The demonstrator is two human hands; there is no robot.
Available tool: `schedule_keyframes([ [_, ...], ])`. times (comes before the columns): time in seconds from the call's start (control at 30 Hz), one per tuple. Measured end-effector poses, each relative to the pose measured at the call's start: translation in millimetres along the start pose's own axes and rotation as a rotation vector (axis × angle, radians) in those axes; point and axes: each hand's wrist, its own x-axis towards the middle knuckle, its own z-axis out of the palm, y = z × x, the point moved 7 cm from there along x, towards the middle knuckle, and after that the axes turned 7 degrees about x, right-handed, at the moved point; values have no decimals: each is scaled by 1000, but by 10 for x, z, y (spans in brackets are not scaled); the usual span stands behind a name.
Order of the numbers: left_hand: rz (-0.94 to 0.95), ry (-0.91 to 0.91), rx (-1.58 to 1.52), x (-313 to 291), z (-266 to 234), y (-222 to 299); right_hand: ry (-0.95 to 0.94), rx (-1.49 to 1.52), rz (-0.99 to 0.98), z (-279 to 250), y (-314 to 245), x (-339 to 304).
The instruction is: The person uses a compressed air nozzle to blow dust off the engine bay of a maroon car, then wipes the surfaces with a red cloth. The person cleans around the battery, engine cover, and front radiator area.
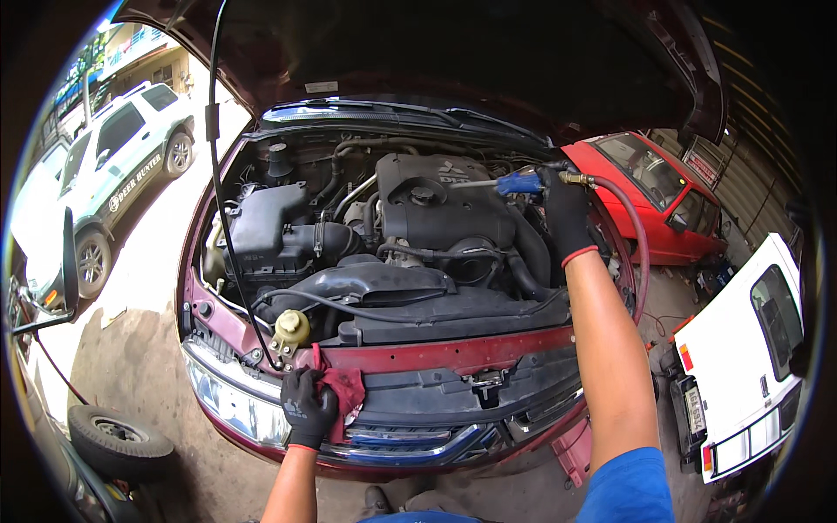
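My right hand (567, 209), in a black glove with a red cuff, is wrapped round a blue air blow gun (520, 183). Its long metal nozzle points left over the black engine cover (445, 196), near the oil filler cap (425, 193). A dark red air hose (635, 218) joins the gun by a brass fitting and hangs down past the fender. Low at the car's front, my gloved left hand (309, 406) is closed on a red rag (345, 392), beside the headlight (234, 397). Part of the rag is hidden behind the fingers.
A thin prop rod (214, 157) rises to the raised hood (453, 52). The air filter box (270, 222) and a yellowish reservoir (291, 328) sit left in the bay. Around stand a red car (641, 196), a white vehicle (750, 349), an off-roader (122, 148) and a loose wheel (118, 436).
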Motion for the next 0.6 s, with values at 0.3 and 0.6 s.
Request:
schedule_keyframes([
  [0.3, -25, 45, 14, 60, 43, 36, 11, -588, -138, -110, 826, 874],
  [0.6, -41, 42, 36, 49, 70, 19, 49, -144, 140, 315, 1613, 1540],
])
